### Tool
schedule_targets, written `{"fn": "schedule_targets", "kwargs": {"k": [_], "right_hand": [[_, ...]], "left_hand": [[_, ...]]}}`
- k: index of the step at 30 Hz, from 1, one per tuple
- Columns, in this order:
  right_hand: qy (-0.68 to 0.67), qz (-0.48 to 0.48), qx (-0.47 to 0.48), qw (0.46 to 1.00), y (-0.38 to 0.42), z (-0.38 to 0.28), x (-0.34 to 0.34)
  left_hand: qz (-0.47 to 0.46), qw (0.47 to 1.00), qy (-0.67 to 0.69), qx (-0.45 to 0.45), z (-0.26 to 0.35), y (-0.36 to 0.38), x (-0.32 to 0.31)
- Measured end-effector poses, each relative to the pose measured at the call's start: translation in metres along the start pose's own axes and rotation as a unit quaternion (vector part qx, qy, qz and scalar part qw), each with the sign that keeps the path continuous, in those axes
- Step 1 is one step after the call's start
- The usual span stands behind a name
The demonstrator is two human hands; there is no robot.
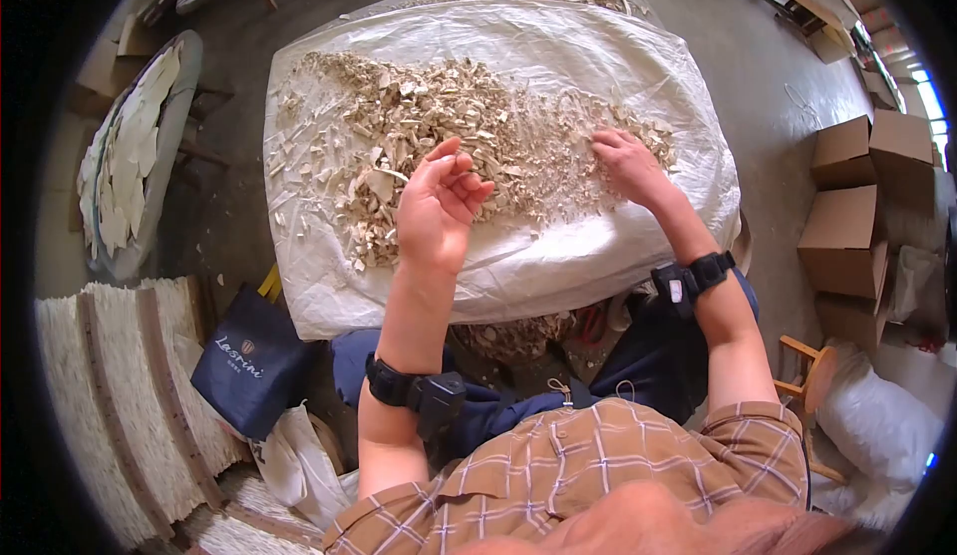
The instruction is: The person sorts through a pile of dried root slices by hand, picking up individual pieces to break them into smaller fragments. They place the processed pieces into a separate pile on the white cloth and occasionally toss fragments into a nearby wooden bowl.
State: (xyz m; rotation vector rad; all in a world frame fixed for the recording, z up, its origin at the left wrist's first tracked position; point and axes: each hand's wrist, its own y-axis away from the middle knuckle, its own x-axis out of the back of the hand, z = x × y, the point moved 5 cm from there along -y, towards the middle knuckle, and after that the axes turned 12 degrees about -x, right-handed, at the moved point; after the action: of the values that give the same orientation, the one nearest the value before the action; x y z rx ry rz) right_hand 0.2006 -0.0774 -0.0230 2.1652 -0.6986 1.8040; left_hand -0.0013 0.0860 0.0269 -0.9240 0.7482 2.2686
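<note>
left hand [439, 206] sits just toward eleven o'clock from the middle of the view, its palm turned up and its fingers curled loosely inward; the gap toward the thumb looks narrow, and whether something small is pinched there i cannot tell. its forearm rises almost straight from six toward twelve, with a black strap [391, 382] around it below the wrist. right hand [630, 164] lies at two o'clock, back upward, wrist bent and fingers drawn together with tips pointing toward nine, down at the thinly spread crumbs; the fingertips are too hidden to tell whether they grip anything. that forearm slants from five up toward eleven, and a second black strap [712, 270] circles it. pale chips [429, 101] lie heaped behind and around the left hand, thickest toward eleven, thinning to fine bits near the right hand. under them spreads a creased white sheet [538, 266]. farther out, a dark blue bag [244, 361] stands at eight, pale ridged bundles [115, 375] beyond it, an oval tray [192, 66] of flat pale pieces past nine, cardboard boxes [842, 218] at three, and a wooden stool [820, 379] beside a white sack [877, 410] toward four.
</note>
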Motion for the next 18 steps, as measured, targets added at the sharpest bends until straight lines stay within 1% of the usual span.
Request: {"fn": "schedule_targets", "kwargs": {"k": [1, 3, 4, 5, 7, 8, 10, 13, 14, 15, 17, 18], "right_hand": [[0.002, 0.002, 0.002, 1.0, 0.003, 0.004, 0.006], [0.081, -0.067, -0.121, 0.987, 0.009, 0.022, 0.009], [0.059, -0.016, -0.137, 0.989, 0.01, 0.024, 0.016], [0.059, -0.016, -0.138, 0.989, 0.008, 0.023, 0.015], [-0.058, 0.039, -0.161, 0.984, -0.003, 0.021, 0.016], [-0.06, 0.039, -0.16, 0.984, -0.01, 0.017, 0.012], [-0.107, 0.074, -0.118, 0.984, -0.025, 0.003, 0.005], [-0.094, 0.093, -0.122, 0.984, -0.042, -0.008, -0.008], [-0.104, 0.089, -0.157, 0.978, -0.046, -0.007, -0.013], [-0.104, 0.089, -0.156, 0.978, -0.049, -0.008, -0.016], [-0.075, 0.074, -0.195, 0.975, -0.053, -0.009, -0.021], [-0.075, 0.072, -0.193, 0.976, -0.054, -0.011, -0.022]], "left_hand": [[-0.002, 1.0, 0.002, -0.003, -0.001, -0.001, -0.001], [-0.009, 1.0, 0.005, 0.01, -0.006, 0.0, -0.006], [-0.011, 1.0, 0.005, 0.016, -0.007, 0.001, -0.008], [-0.012, 1.0, 0.005, 0.017, -0.008, 0.001, -0.01], [-0.01, 1.0, -0.008, 0.021, -0.01, 0.001, -0.011], [-0.009, 1.0, -0.009, 0.02, -0.01, 0.001, -0.011], [-0.006, 1.0, -0.01, 0.025, -0.01, 0.002, -0.007], [0.004, 1.0, -0.017, 0.018, -0.005, 0.004, 0.003], [0.005, 1.0, -0.017, 0.018, -0.003, 0.005, 0.007], [0.006, 1.0, -0.016, 0.02, -0.001, 0.007, 0.01], [0.008, 1.0, -0.014, 0.02, 0.004, 0.01, 0.014], [0.009, 1.0, -0.016, 0.02, 0.006, 0.013, 0.016]]}}
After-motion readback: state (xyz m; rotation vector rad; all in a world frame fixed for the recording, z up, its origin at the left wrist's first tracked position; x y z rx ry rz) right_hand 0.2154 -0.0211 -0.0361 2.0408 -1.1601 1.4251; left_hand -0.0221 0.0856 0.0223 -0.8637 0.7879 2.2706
